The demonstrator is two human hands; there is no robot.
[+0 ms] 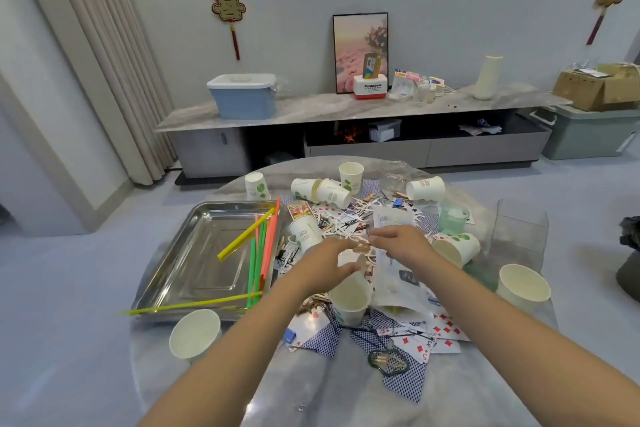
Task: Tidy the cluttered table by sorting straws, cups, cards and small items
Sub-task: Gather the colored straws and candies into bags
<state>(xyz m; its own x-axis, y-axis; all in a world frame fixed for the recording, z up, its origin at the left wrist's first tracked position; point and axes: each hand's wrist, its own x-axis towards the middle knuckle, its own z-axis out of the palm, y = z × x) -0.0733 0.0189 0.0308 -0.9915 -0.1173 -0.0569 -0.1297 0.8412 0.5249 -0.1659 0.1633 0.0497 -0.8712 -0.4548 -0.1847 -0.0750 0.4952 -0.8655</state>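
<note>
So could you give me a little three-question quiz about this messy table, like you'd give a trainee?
1. True or false: the straws lie mostly in the metal tray.
2. Which lies on its side: A) the cup at the far edge, B) the cup at the far right, C) the cup at the near right?
3. Fill in: the playing cards are scattered on the ____.

Key: 1 true, though some ends stick out past the rim. 2 B; the other two stand upright. 3 table. Both the left hand and right hand meet over the clutter, pinching a small item too blurred to name.
</note>
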